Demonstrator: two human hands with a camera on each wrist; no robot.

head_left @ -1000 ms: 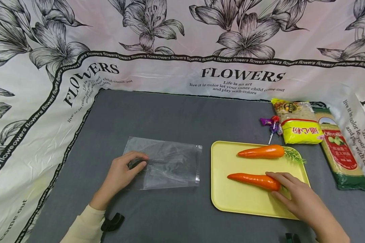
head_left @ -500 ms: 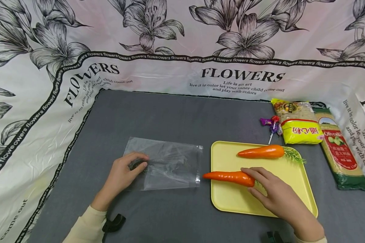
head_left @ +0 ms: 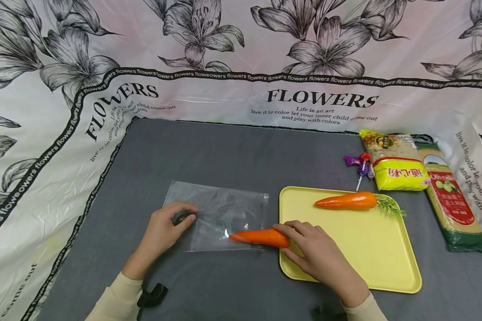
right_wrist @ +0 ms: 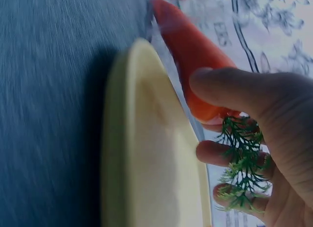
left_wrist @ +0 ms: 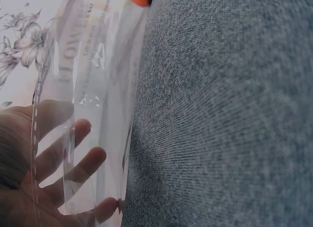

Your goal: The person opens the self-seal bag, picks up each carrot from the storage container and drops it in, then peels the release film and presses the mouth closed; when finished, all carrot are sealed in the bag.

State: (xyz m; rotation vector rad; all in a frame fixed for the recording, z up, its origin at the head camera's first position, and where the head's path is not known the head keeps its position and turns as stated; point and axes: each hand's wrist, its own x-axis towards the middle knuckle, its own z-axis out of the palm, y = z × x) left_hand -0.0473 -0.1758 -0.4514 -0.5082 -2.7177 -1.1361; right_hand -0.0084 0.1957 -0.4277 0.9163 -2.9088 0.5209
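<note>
My right hand (head_left: 315, 252) grips an orange carrot (head_left: 261, 237) by its thick end, thumb on one side and fingers on the other. In the right wrist view, green leaves (right_wrist: 242, 163) hang by the palm. The carrot's tip overlaps a clear plastic bag (head_left: 225, 220) and looks hazy, as though behind film; how far inside it lies, I cannot tell. My left hand (head_left: 164, 229) rests at the bag's left end. The left wrist view has its spread fingers (left_wrist: 93, 161) showing through the film, thumb and fingertips apart. A second carrot (head_left: 347, 200) lies on the yellow tray (head_left: 369, 254).
Wrapped candy and a lollipop (head_left: 363, 167) lie behind the tray. Beside them are a yellow pasta packet (head_left: 401, 169) and a green-ended Olivoila packet (head_left: 454, 200). A flower-print cloth (head_left: 225, 98) borders the grey table surface (head_left: 225, 151).
My right hand has carried the gripped carrot leftward from the tray to the bag's right end. My left hand and the bag have hardly moved.
</note>
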